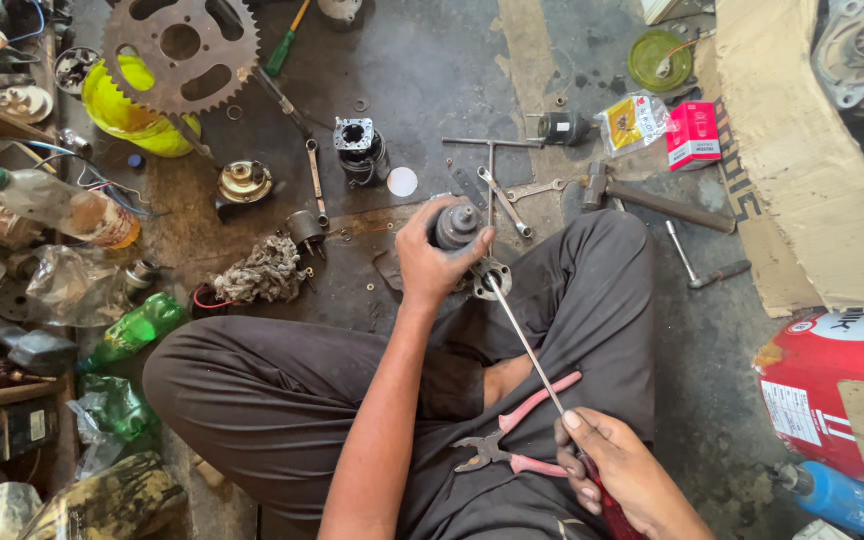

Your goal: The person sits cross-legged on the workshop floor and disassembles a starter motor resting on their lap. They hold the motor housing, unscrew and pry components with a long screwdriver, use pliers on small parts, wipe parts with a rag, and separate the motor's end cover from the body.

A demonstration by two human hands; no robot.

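Oily workshop floor [432, 70], centre: left hand [427, 262] grasping starter motor [455, 225], heavy, rigid, greasy; right hand [617, 470] clenching long screwdriver [527, 345].

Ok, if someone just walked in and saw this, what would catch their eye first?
Probably the left hand gripping a dark cylindrical motor part at centre, while the right hand at the bottom drives a long screwdriver toward it. Next, the big toothed sprocket at top left, over a yellow container. Pink-handled pliers lie on the person's lap.
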